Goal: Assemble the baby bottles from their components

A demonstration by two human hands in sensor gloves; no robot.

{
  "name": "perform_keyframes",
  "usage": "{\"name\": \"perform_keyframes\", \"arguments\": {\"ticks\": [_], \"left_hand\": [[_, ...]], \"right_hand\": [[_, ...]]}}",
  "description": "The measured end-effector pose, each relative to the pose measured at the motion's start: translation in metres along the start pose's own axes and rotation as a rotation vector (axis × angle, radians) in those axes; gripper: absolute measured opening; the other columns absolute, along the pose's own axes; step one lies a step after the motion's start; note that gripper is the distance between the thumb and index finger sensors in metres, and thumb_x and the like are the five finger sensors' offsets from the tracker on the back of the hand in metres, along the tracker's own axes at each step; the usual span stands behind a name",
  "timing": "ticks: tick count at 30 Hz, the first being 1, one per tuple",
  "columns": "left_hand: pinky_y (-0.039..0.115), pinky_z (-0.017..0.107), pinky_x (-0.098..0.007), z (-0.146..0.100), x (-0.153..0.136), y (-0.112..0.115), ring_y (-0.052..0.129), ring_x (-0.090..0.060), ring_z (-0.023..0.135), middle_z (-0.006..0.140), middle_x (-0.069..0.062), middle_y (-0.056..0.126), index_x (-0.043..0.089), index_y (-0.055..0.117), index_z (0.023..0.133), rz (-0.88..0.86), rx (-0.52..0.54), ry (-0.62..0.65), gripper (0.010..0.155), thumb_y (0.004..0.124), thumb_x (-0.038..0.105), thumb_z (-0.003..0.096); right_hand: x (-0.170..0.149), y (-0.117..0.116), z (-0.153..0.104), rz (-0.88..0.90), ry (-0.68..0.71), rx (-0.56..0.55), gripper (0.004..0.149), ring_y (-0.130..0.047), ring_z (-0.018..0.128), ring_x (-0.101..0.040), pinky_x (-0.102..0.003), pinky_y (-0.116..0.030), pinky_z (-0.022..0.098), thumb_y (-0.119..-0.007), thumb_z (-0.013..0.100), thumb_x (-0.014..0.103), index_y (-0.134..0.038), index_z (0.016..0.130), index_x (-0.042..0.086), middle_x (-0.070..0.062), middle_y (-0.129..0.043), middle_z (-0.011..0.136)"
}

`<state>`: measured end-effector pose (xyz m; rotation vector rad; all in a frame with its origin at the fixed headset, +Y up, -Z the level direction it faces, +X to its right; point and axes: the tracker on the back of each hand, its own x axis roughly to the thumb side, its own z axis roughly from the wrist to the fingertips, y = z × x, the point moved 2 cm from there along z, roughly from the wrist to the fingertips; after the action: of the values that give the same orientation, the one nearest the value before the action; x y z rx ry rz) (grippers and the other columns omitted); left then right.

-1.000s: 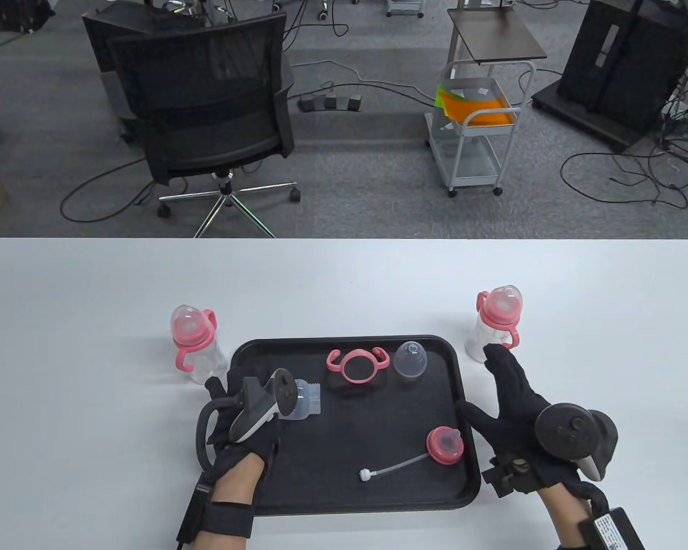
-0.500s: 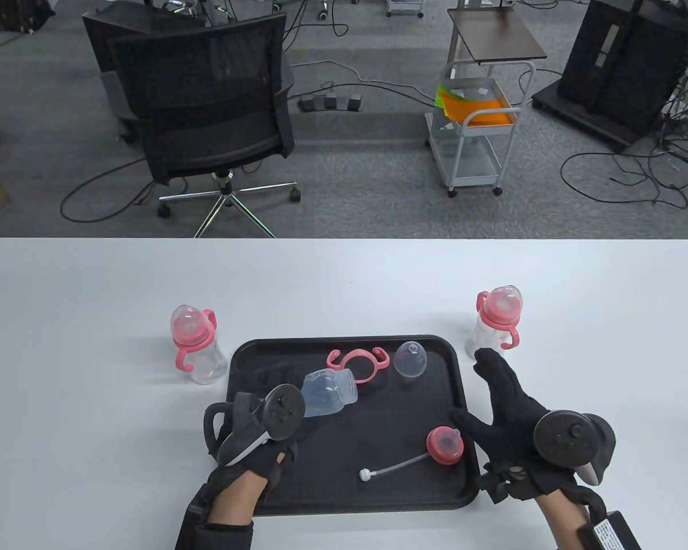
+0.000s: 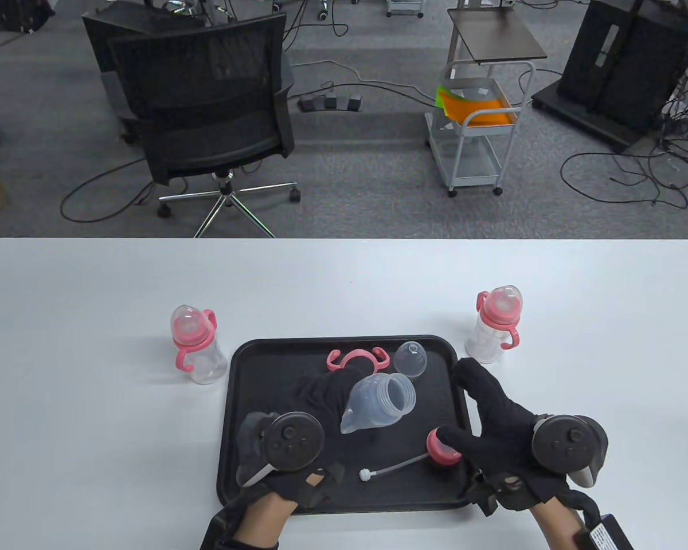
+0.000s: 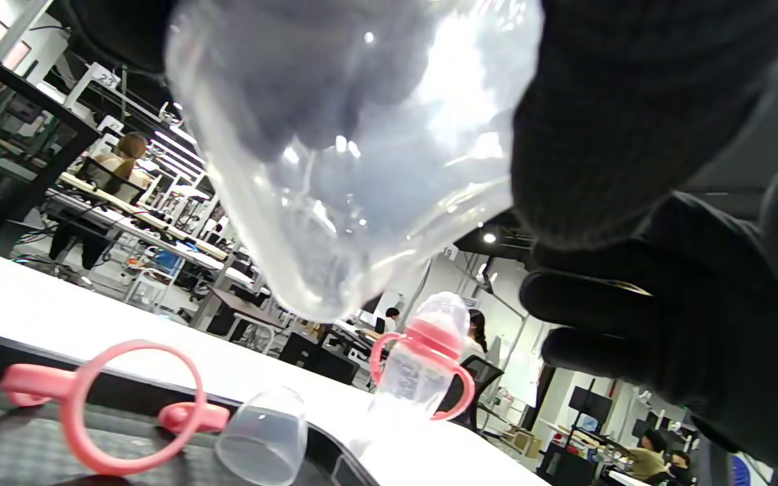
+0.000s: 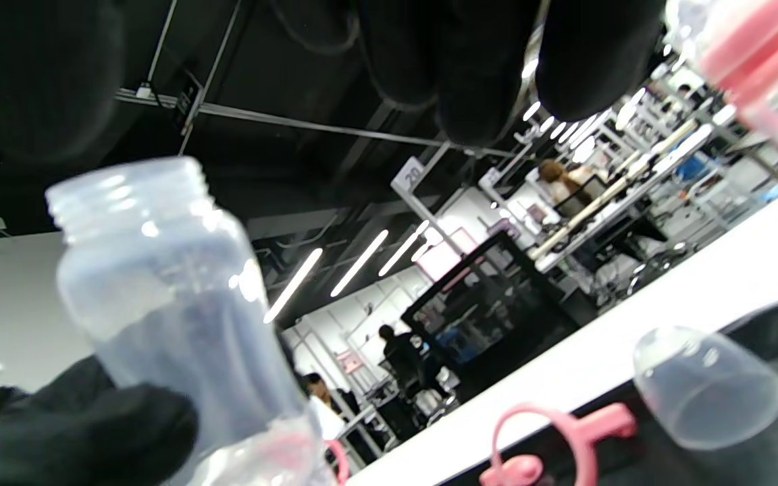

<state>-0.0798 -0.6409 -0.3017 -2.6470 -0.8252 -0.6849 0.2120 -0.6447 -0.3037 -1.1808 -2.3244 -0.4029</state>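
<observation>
My left hand [image 3: 332,392] grips a clear bottle body [image 3: 378,404] and holds it tilted above the black tray [image 3: 344,510], mouth up and to the right. The bottle fills the left wrist view [image 4: 348,148] and shows in the right wrist view [image 5: 166,304]. My right hand [image 3: 464,407] is spread open over the tray's right edge, its thumb above the pink nipple collar [image 3: 442,450]. A straw [image 3: 393,465] lies next to the collar. A pink handle ring [image 3: 355,358] and a clear cap [image 3: 410,358] lie at the tray's far side.
Two assembled pink-handled bottles stand on the white table, one left of the tray [image 3: 192,344] and one right of it [image 3: 496,323]. The table's far edge lies well beyond them, with an office chair [image 3: 206,109] and a cart [image 3: 476,126] behind.
My left hand has lifted the bottle body off the tray and carried it right, tilting its mouth up. My right hand has moved left from the right bottle to over the nipple collar.
</observation>
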Motion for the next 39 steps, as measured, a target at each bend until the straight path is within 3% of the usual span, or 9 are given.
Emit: {"name": "perform_keyframes", "arguments": {"ticks": [4, 13, 19, 27, 32, 36, 39], "left_hand": [[0.063, 0.075, -0.061, 0.001, 0.01, 0.007, 0.091, -0.038, 0.092, 0.102, -0.012, 0.077, 0.015, 0.063, 0.107, -0.093, 0.016, 0.017, 0.1, 0.105, 0.065, 0.0323], [0.071, 0.074, -0.054, 0.002, 0.036, 0.022, 0.1, -0.034, 0.084, 0.094, -0.014, 0.085, 0.011, 0.07, 0.103, -0.063, 0.105, 0.048, 0.101, 0.106, 0.069, 0.0281], [0.073, 0.073, -0.052, 0.005, 0.045, 0.035, 0.102, -0.032, 0.081, 0.092, -0.014, 0.087, 0.01, 0.071, 0.102, -0.045, 0.093, 0.052, 0.102, 0.105, 0.071, 0.027], [0.075, 0.072, -0.051, 0.006, 0.054, 0.048, 0.104, -0.032, 0.079, 0.09, -0.015, 0.089, 0.008, 0.072, 0.1, -0.061, 0.081, 0.02, 0.102, 0.103, 0.072, 0.027], [0.07, 0.074, -0.055, 0.007, 0.052, 0.05, 0.099, -0.036, 0.086, 0.096, -0.017, 0.082, 0.008, 0.065, 0.105, -0.121, 0.018, 0.052, 0.103, 0.103, 0.068, 0.0301], [0.065, 0.074, -0.061, 0.002, 0.036, 0.038, 0.093, -0.038, 0.09, 0.104, -0.015, 0.074, 0.011, 0.059, 0.109, -0.071, 0.005, 0.035, 0.104, 0.101, 0.07, 0.0335], [0.063, 0.073, -0.065, -0.001, 0.015, 0.025, 0.09, -0.039, 0.091, 0.106, -0.013, 0.071, 0.016, 0.057, 0.11, -0.051, 0.036, -0.06, 0.089, 0.095, 0.06, 0.0432]], "right_hand": [[0.002, -0.007, 0.001, 0.067, 0.009, 0.049, 0.103, -0.076, 0.092, -0.047, -0.065, -0.071, 0.065, -0.085, 0.03, 0.07, -0.051, 0.108, 0.011, -0.02, -0.062, 0.105], [-0.001, -0.013, 0.002, 0.167, -0.051, 0.089, 0.106, -0.081, 0.089, -0.046, -0.065, -0.073, 0.063, -0.09, 0.027, 0.071, -0.058, 0.105, 0.007, -0.02, -0.069, 0.102], [-0.003, -0.01, 0.001, 0.187, -0.138, 0.006, 0.105, -0.085, 0.086, -0.044, -0.064, -0.075, 0.063, -0.093, 0.025, 0.07, -0.062, 0.102, 0.006, -0.019, -0.074, 0.099], [-0.007, -0.013, 0.002, 0.206, -0.146, 0.02, 0.102, -0.088, 0.084, -0.042, -0.062, -0.076, 0.062, -0.097, 0.025, 0.067, -0.064, 0.101, 0.007, -0.017, -0.076, 0.097], [-0.008, -0.006, 0.001, 0.22, -0.141, -0.011, 0.099, -0.092, 0.082, -0.039, -0.06, -0.078, 0.063, -0.098, 0.026, 0.066, -0.067, 0.099, 0.007, -0.016, -0.08, 0.094], [-0.014, 0.01, 0.0, 0.211, -0.146, -0.076, 0.099, -0.093, 0.083, -0.039, -0.06, -0.078, 0.064, -0.099, 0.026, 0.064, -0.066, 0.099, 0.006, -0.017, -0.08, 0.094], [-0.022, 0.022, -0.002, 0.225, -0.173, -0.121, 0.099, -0.093, 0.082, -0.037, -0.059, -0.077, 0.064, -0.099, 0.027, 0.063, -0.064, 0.1, 0.007, -0.016, -0.079, 0.094]]}}
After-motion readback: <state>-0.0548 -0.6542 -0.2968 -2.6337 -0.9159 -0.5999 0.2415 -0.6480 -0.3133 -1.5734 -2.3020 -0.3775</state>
